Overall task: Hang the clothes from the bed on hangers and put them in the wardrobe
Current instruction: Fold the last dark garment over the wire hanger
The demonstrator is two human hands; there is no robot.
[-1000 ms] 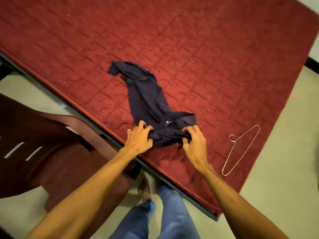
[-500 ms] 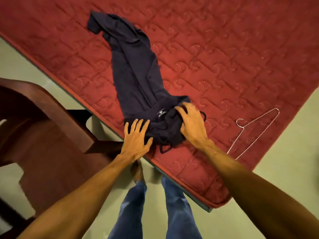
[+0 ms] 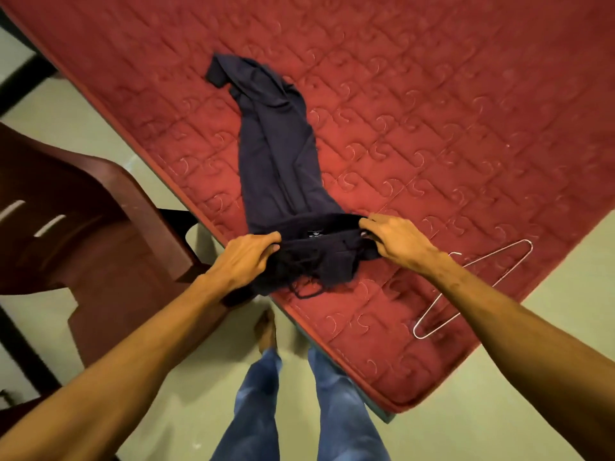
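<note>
Head: trousers point(image 3: 279, 154) span left hand point(image 3: 246, 261) to right hand point(image 3: 396, 239); apparently pinched.

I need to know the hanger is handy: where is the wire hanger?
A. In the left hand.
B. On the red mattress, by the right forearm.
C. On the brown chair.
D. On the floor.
B: the wire hanger lies on the red mattress, partly behind the right forearm; the left hand and right hand grip the navy trousers.
</note>
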